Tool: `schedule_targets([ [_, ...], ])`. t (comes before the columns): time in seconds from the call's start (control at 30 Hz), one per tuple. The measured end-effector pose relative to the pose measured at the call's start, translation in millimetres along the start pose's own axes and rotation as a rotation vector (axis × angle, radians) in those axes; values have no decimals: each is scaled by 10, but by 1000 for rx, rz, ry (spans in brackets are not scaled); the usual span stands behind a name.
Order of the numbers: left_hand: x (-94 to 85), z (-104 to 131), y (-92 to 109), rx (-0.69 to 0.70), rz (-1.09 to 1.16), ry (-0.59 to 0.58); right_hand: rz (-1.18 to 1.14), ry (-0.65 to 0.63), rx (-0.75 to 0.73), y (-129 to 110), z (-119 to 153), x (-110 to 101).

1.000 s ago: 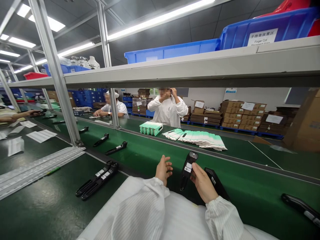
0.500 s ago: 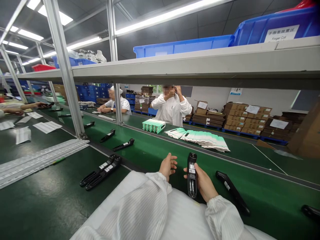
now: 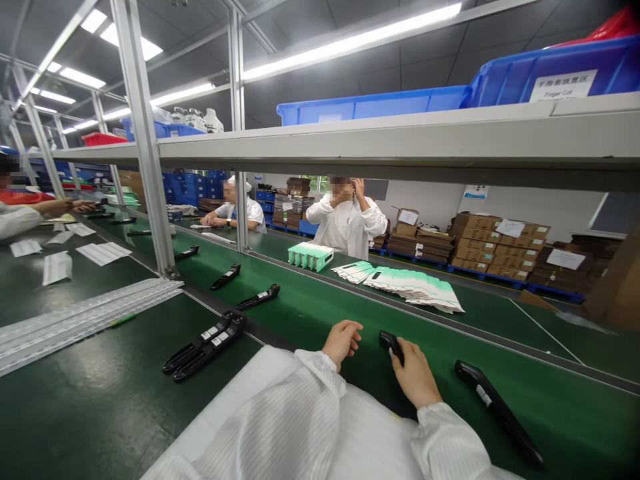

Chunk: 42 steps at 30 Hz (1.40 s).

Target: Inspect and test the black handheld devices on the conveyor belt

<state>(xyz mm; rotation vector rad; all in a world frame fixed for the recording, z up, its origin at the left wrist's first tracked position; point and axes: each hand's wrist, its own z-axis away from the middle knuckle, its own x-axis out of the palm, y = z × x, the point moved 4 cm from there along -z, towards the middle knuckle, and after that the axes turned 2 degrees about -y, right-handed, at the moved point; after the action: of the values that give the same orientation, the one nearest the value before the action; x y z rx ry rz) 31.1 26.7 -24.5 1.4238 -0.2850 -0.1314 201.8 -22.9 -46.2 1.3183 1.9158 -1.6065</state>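
My right hand (image 3: 415, 373) is wrapped over a black device (image 3: 389, 343), its rounded end poking out past the fingers; most of the device is hidden under the hand. My left hand (image 3: 342, 343) hovers just left of it over the green belt (image 3: 310, 313), fingers loosely curled and apart, holding nothing. To the right of my right hand, another black device (image 3: 499, 410) with a white label lies slanted on the belt. Two more black devices (image 3: 207, 347) lie side by side on the dark table at the left.
Further black devices (image 3: 259, 297) lie along the belt. Beyond it are green-white cartons (image 3: 310, 256) and a fan of flat cartons (image 3: 413, 283). A metal post (image 3: 150, 160) and shelf (image 3: 350, 147) stand ahead. Co-workers (image 3: 345, 223) are across; another person's hands (image 3: 75, 205) are far left.
The device in my right hand has turned from upright, label showing, to lying low under my palm. The labelled device on the right has shifted further right and nearer.
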Motion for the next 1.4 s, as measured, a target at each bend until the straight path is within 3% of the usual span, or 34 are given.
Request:
schedule_targets([
  [0.1, 8, -10, -17, 9, -3, -6, -31, 129, -188, -199, 70, -102],
  [0.17, 18, -16, -34, 12, -8, -8, -130, 83, -280, -349, 139, -118],
  [0.33, 47, -26, -62, 39, -42, -7, -227, -358, -360, -618, 338, 81],
  [0.43, 59, -34, -70, 67, -64, -16, -196, -492, -400, -659, 401, 187],
  [0.77, 88, -56, -117, 151, -227, -57, -245, -515, -369, -620, 358, 222],
  [1.03, 126, -5, -80, 284, -493, -86, -258, -514, -378, -628, 364, 218],
  [1.27, 169, 44, -79, 338, -638, -166, -295, -495, -352, -666, 372, 166],
  [1.4, 21, -30, 6, 413, -715, -123, -296, -495, -363, -662, 365, 158],
])
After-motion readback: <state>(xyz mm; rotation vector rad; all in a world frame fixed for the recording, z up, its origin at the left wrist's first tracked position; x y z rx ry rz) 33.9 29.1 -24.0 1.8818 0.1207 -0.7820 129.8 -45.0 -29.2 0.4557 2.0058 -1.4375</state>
